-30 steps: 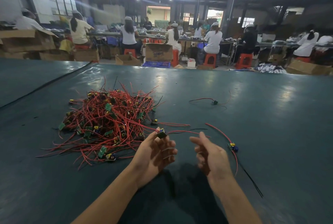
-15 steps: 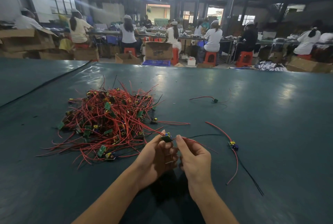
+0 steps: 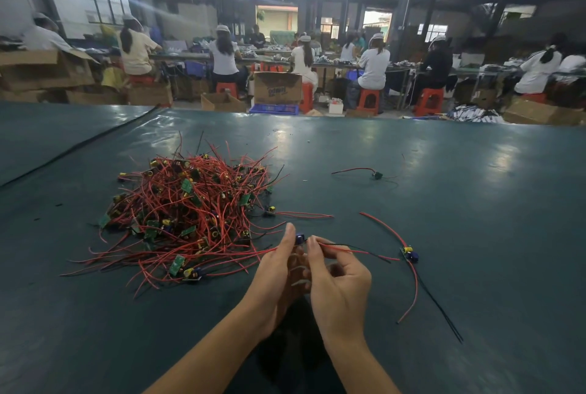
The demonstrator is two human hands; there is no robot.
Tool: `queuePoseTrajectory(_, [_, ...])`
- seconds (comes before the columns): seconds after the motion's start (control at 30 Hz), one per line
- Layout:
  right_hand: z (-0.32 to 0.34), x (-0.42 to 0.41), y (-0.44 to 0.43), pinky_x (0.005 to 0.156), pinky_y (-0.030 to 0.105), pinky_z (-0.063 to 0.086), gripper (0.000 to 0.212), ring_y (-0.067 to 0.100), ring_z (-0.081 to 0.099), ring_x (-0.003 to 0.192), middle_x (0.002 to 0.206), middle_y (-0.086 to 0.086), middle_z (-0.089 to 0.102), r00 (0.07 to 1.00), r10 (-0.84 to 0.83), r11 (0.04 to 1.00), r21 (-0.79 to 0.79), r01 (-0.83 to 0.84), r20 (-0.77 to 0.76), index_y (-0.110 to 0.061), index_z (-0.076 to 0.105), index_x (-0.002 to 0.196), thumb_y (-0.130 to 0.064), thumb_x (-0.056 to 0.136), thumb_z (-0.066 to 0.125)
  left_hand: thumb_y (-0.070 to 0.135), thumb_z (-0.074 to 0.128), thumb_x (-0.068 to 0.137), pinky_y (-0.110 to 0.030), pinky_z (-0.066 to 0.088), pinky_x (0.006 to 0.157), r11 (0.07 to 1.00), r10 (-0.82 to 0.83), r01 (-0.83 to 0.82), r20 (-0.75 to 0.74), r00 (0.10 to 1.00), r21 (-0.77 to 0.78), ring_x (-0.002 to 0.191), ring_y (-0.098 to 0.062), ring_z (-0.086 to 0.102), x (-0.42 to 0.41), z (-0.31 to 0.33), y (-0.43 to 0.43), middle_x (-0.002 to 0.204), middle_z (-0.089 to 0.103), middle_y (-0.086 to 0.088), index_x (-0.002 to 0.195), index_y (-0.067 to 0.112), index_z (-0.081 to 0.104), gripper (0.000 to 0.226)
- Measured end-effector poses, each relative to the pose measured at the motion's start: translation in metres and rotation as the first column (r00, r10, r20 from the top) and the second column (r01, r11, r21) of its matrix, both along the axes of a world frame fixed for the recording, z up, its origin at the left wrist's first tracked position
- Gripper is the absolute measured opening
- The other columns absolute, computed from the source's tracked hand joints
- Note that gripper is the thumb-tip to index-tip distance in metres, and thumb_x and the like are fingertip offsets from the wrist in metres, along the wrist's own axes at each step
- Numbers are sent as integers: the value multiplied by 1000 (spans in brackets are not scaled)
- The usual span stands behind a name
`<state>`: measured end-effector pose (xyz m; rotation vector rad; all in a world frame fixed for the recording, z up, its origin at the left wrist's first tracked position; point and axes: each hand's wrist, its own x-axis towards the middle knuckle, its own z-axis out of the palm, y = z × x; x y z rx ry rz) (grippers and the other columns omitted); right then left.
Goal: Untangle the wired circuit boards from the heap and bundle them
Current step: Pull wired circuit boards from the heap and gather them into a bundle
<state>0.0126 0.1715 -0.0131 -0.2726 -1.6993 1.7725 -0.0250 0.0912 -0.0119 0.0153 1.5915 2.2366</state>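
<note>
A tangled heap (image 3: pixel 190 212) of small green circuit boards with red and black wires lies on the dark green table (image 3: pixel 475 203), left of centre. My left hand (image 3: pixel 279 273) holds one small board (image 3: pixel 300 238) at its fingertips, just right of the heap. My right hand (image 3: pixel 336 279) pinches that board's red and black wires (image 3: pixel 358 251), which trail off to the right. One loose wired board (image 3: pixel 410 254) lies to the right of my hands. Another wired board (image 3: pixel 376 175) lies farther back.
A black cable (image 3: pixel 79 146) runs across the table's far left. Beyond the table's far edge sit several workers on red stools (image 3: pixel 369 100) at benches, among cardboard boxes (image 3: pixel 277 87). Bare table surface spreads to the right and in front of my arms.
My right hand came in from the right, where it hung open, and took hold of the wires beside the board in my left hand. The heap stayed put.
</note>
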Motion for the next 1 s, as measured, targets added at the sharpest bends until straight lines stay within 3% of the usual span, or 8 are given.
queuePoseTrajectory(0.1, [1, 0, -1, 62, 26, 57, 15, 10, 70, 67, 72, -6, 73, 1000, 17, 1000, 18, -17, 6, -25, 74, 75, -16, 87, 71, 51, 57, 88, -33, 54, 67, 997, 81, -80, -72, 994, 8, 77, -24, 69, -4, -3, -2, 82, 71, -10, 91, 8, 72, 45])
queuePoseTrajectory(0.23, [6, -2, 2, 52, 19, 51, 26, 5, 62, 54, 61, -3, 70, 997, 66, 970, -236, -53, 46, -22, 74, 63, -17, 88, 70, 42, 60, 80, -22, 45, 50, 997, 75, -73, -265, 961, 18, 48, -8, 50, -1, -3, -1, 54, 52, 4, 56, 24, 63, 30])
queuePoseTrajectory(0.4, [6, -1, 3, 63, 26, 58, 21, 13, 71, 68, 71, 2, 75, 981, 163, 957, -259, -131, 105, -29, 78, 70, -24, 89, 69, 39, 56, 89, -21, 46, 51, 999, 22, -31, -370, 929, -18, 52, -9, 54, -4, -7, -5, 58, 55, 2, 59, 26, 62, 33])
queuePoseTrajectory(0.53, [8, 2, 0, 57, 23, 56, 23, 13, 69, 63, 70, 5, 75, 967, 230, 938, -289, -190, 109, -25, 79, 70, -20, 89, 68, 51, 62, 82, -21, 45, 52, 998, -5, -25, -427, 904, -65, 53, -12, 54, -4, -10, -4, 59, 54, -1, 67, 17, 55, 38])
queuePoseTrajectory(0.67, [10, 0, 3, 62, 26, 58, 27, 14, 70, 66, 70, 4, 75, 973, 184, 938, -321, -131, 141, -25, 79, 67, -18, 90, 67, 54, 64, 77, -19, 45, 52, 985, 29, -108, -483, 875, -136, 53, -10, 56, -4, -10, -4, 56, 58, 2, 62, 18, 60, 39])
queuePoseTrajectory(0.8, [12, -4, 6, 76, 38, 59, 28, 24, 71, 76, 69, 4, 74, 973, 142, 937, -342, -73, 182, -25, 78, 64, -18, 89, 68, 47, 62, 81, -15, 45, 53, 977, 14, -122, -518, 855, -175, 51, -6, 57, -3, -8, -4, 53, 58, 5, 56, 21, 60, 36])
queuePoseTrajectory(0.93, [13, -10, 19, 65, 34, 48, 28, 1, 58, 53, 56, -7, 67, 975, 62, 939, -345, 17, 216, -26, 76, 58, -22, 85, 72, 39, 61, 86, -20, 44, 53, 977, 32, -139, -538, 842, -160, 49, -11, 52, -4, -6, -6, 51, 55, 0, 54, 19, 58, 38])
queuePoseTrajectory(1.0, [13, -13, 30, 59, 29, 40, 29, 1, 48, 45, 54, -7, 65, 975, 6, 934, -350, 74, 222, -24, 75, 55, -21, 84, 72, 33, 61, 89, -20, 44, 52, 977, 42, -146, -533, 845, -155, 48, -11, 51, -4, -6, -6, 51, 54, 0, 55, 16, 57, 38])
